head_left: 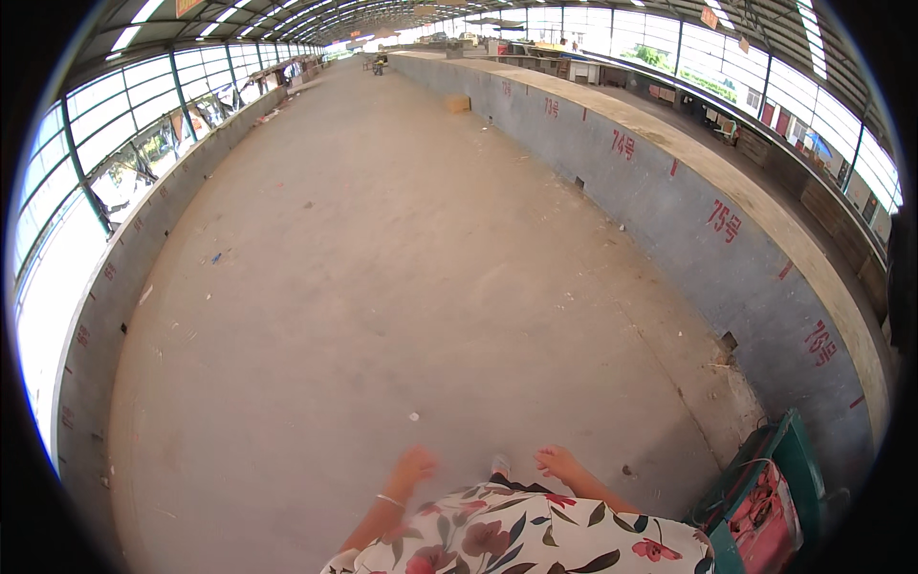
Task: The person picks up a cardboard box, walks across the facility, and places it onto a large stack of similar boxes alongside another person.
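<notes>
My left hand (415, 465) is out in front of my body at the lower middle, smeared by motion, with a thin pale bracelet (390, 500) on its wrist. Its fingers are too blurred to read, and I see no object at it. My right hand (557, 461) hangs to the right of it, fingers loosely bent and slightly apart, with nothing in them. Between the hands, below, shows the tip of a light shoe (500, 465). Both hands are apart from the floral white garment (535, 531) beneath them.
A dusty concrete floor (363, 287) runs far ahead between a low left wall (143, 239) and a grey right wall (660, 201) with red markings. At lower right stands a green container (796, 469) beside a red bag (762, 521). A cardboard box (459, 102) sits by the right wall.
</notes>
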{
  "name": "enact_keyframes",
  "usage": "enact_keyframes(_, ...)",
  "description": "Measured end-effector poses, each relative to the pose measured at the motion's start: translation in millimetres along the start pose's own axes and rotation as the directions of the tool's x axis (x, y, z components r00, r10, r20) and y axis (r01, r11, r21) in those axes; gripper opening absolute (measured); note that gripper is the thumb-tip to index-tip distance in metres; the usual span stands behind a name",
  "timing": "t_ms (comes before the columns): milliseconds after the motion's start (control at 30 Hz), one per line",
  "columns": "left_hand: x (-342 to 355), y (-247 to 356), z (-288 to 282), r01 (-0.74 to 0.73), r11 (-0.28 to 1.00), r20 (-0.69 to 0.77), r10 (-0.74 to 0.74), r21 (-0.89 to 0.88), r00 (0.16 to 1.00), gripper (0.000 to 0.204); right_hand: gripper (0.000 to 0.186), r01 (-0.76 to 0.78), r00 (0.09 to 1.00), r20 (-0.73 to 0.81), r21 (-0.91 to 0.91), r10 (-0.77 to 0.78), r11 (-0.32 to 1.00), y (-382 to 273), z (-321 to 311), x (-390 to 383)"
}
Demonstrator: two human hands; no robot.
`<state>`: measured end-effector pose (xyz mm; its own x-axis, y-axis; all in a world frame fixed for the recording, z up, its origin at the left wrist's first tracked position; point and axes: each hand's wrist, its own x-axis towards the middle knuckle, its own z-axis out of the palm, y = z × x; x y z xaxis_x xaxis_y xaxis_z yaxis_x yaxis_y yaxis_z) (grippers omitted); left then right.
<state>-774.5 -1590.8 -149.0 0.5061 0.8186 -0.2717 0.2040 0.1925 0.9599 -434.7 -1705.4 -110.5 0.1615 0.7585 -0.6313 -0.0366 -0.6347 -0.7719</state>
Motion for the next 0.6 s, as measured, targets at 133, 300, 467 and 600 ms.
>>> enact_keyframes(133,5,73,-11,0.156,0.893,-0.152,-0.239,-0.422,0.959,0.053,0.04,0.031,0.998,0.048,-0.062,-0.028,0.998,-39,-9,56)
enact_keyframes(300,16,92,-20,0.145,0.796,-0.357,-0.416,-0.588,0.837,0.048,0.042,0.166,0.982,0.117,-0.164,-0.148,0.972,-92,-7,97)
enact_keyframes(467,43,107,-16,0.175,0.789,-0.391,-0.468,-0.59,0.793,0.054,0.044,0.122,0.982,0.168,-0.188,-0.09,0.975,-108,-12,123)
enact_keyframes(600,71,103,-38,0.186,0.771,-0.379,-0.489,-0.608,0.786,0.055,0.045,0.027,0.983,0.185,-0.106,-0.007,0.994,-125,-13,133)
